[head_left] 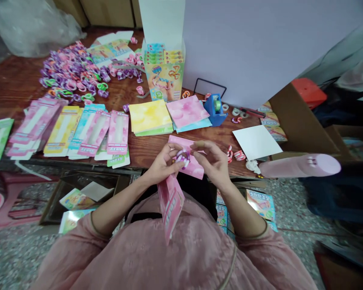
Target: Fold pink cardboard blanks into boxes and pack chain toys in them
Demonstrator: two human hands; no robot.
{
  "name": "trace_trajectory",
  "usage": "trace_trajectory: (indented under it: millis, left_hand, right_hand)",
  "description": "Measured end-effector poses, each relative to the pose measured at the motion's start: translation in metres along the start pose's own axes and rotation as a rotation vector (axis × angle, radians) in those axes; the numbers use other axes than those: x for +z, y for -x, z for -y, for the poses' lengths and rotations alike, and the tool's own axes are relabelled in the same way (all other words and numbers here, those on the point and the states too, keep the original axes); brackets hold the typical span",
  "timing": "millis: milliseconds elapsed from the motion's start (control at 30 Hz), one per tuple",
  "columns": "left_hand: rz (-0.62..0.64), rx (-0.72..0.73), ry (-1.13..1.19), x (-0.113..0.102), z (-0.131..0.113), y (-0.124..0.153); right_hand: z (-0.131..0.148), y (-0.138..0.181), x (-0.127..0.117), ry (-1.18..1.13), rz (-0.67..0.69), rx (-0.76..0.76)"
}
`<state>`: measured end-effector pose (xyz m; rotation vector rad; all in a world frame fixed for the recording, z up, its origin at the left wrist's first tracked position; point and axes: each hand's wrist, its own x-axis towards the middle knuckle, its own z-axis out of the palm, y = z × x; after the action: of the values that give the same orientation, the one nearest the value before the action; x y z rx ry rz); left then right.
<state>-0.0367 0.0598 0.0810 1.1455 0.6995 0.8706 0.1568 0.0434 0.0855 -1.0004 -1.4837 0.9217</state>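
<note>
My left hand [161,165] is closed on a small purple and white looped plastic toy [183,158]. A pink window box [171,207] hangs tilted below the same hand, its upper end in the palm. Close to the toy's right side, my right hand [213,163] has its fingers curved and apart, holding nothing I can see. Beneath both hands lies a pink card [192,169] at the table edge. A few red and white looped pieces [238,155] rest just right of my right hand.
Flat window boxes [63,129] line the left, before a pile of loops [72,72]. Behind my hands lie yellow cards [151,114], pink cards [187,110], a blue tape dispenser [216,110] and a filled display box [165,80]. A pink cylinder [299,165] juts over the right edge.
</note>
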Motion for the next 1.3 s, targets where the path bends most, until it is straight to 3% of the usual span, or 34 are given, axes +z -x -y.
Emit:
trace_trajectory:
  millis: [133, 267, 467, 567, 633, 733, 967, 1167, 1300]
  left_hand:
    - [0.026, 0.025, -0.041, 0.003, 0.000, 0.001]
    - [0.020, 0.009, -0.065, 0.004, -0.003, -0.002]
    - [-0.092, -0.039, -0.198, 0.000, -0.011, -0.011]
    - [-0.213, -0.052, -0.243, -0.005, -0.007, -0.012]
    - [-0.221, -0.074, -0.261, -0.010, -0.005, -0.009]
    - [-0.209, -0.090, -0.263, -0.019, -0.013, -0.004]
    - [-0.206, -0.209, -0.127, -0.043, -0.034, 0.001]
    - [-0.124, -0.288, 0.002, -0.058, -0.022, 0.000]
    - [-0.059, -0.288, 0.055, -0.057, -0.012, 0.007]
  right_hand:
    - [-0.005, -0.006, -0.001, -0.120, 0.149, 0.139]
    - [-0.005, -0.010, -0.002, 0.062, 0.203, 0.025]
    - [-0.002, -0.010, 0.010, 0.419, 0.027, -0.346]
    - [-0.002, -0.015, 0.006, 0.492, -0.182, -0.371]
    - [-0.001, -0.020, -0.004, 0.510, -0.300, -0.329]
    - [0.000, -0.026, -0.020, 0.467, -0.329, -0.269]
    - [-0.010, -0.029, -0.031, 0.336, -0.149, -0.075]
    - [-0.021, -0.032, -0.029, -0.170, -0.053, 0.392]
    - [-0.019, -0.031, -0.029, -0.356, -0.102, 0.525]
